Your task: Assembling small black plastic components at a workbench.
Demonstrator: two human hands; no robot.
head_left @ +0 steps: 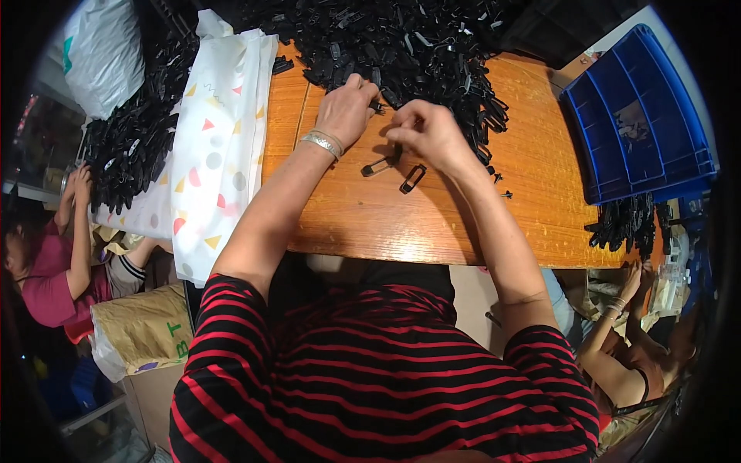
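Note:
A large heap of small black plastic pieces, some shaped like narrow oblong frames, covers the far part of the wooden table. At its near edge my left hand has its fingers curled down, a small black piece showing at the fingertips. To its right my right hand is closed in a pinch above the table; whatever it holds is hidden. Below that hand lie a loose oblong black frame and, slightly left, another black piece, partly in shadow.
A white patterned cloth hangs over the left side, near another black heap. A blue plastic crate stands tilted at right, with more black pieces below. Other people work at left and lower right.

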